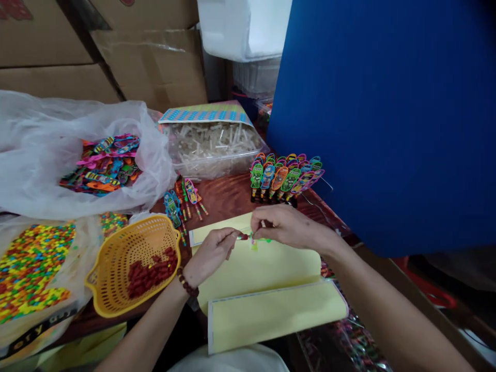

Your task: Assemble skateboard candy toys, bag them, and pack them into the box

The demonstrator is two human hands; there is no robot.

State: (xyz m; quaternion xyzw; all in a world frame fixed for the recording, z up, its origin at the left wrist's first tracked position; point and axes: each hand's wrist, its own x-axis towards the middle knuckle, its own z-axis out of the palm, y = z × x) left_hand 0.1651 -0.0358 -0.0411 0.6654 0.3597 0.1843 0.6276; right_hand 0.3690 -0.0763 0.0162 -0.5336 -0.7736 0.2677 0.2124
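small red piece (243, 237) pinched in left hand (214, 251) | small green item (254, 244) pinched in right hand (284, 223), just beside it | both held above yellow sheet (259, 268) | red pieces (151, 274) contained in yellow basket (112, 263)

Dark reddish-brown tabletop (228, 194), seen from six o'clock. Yellow paper (267, 271) lies at centre. At nine, a yellow basket (110, 258) and a bag of multicoloured pieces (86, 248); at ten, loose skateboard-shaped toys (172, 207) and a white plastic bag (39, 139); at eleven, a clear box (219, 168); at one, a black rack (271, 198) of toys.
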